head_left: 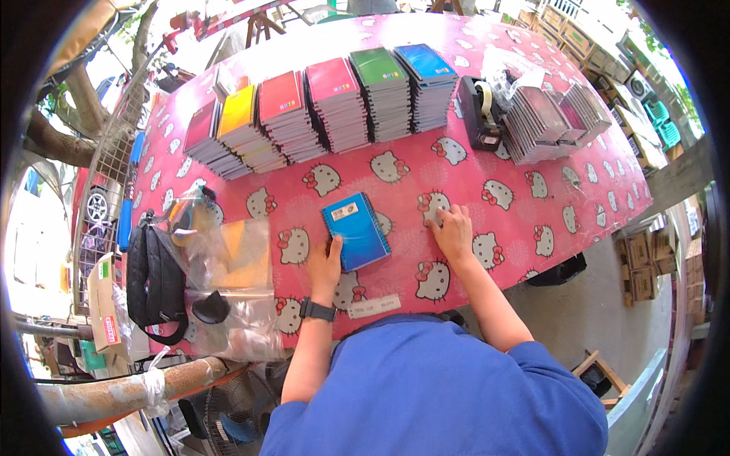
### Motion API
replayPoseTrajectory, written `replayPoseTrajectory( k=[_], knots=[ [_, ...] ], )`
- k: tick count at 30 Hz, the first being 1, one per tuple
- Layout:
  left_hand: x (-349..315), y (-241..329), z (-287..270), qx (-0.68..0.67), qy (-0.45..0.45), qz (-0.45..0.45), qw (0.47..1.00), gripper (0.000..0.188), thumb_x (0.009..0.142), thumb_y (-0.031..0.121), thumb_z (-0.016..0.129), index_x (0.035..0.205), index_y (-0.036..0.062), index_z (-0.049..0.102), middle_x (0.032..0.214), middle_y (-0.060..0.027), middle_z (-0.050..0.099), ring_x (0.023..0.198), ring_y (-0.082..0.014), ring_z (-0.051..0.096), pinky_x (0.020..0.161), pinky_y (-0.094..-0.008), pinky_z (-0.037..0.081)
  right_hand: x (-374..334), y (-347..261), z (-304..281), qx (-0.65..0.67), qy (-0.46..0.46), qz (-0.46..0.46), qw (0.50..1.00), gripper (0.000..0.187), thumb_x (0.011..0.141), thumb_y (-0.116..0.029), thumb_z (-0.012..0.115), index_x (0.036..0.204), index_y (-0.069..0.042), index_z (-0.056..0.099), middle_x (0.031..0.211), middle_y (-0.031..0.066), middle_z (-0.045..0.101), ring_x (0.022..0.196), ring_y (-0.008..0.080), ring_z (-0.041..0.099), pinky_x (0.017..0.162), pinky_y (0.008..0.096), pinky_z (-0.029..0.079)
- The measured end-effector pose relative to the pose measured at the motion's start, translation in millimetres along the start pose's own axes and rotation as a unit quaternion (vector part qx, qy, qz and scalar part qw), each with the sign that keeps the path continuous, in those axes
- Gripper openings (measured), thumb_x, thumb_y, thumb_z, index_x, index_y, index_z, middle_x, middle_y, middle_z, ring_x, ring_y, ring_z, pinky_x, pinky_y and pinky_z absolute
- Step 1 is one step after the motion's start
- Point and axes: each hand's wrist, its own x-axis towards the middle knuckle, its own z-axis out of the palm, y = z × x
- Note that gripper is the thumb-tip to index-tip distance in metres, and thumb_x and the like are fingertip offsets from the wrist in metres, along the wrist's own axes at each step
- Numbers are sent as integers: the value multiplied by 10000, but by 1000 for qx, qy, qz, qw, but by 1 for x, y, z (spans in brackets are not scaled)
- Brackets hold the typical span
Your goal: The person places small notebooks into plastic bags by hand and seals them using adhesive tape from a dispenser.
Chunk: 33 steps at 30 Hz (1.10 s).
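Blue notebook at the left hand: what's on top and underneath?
On the blue notebook is a white label; the left hand touches its edge. Pink tablecloth shows around it; whatever lies directly underneath is covered.

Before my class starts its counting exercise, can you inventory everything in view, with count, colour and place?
blue notebook: 1, blue, beside left hand
notebook stacks: 6 in main row, maroon, yellow, red, pink, green, blue, beyond it
tape dispenser: 1, black, right of row
spiral-bound pile: count unclear, greyish maroon, table's right
printed strip: 1, white, near edge
black bag: 1, black, table's left
plastic bags: count unclear, clear, beside black bag
tablecloth: 1, pink, cat-face print
cardboard boxes: several, brown, around table
other background: too cluttered to count
watch: 1, black, left wrist
shirt: 1, blue, bottom
left hand: 1, bare, touching blue notebook
right hand: 1, bare, over tablecloth
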Motion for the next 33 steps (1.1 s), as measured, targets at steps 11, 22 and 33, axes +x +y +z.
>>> replayPoseTrajectory(
  k=[11,22,33],
  knots=[
    [-5,24,34,-178,61,88,978,495,904,124,457,1337,-58,300,1290,-229,443,1177,-324,444,989,-376,336,-2,-12,-30,470,-252,230,814,416,769,-134,674,1130,33,554,781,11,610,652,87,565,563,235,441],
    [5,34,32,-194,34,70,978,1021,588,155,845,1327,-70,177,1196,-210,468,1074,-278,510,922,-347,424,-50,-115,-21,109,-170,-352,914,153,768,-75,582,897,5,598,880,128,586,742,274,601,660,363,505],
    [6,24,36,-222,34,102,969,875,610,75,790,1300,-51,267,1195,-220,497,1115,-330,506,944,-396,400,134,-108,17,370,-302,81,875,573,783,-256,702,1216,21,449,808,118,645,671,155,614,572,277,482]
  ],
)
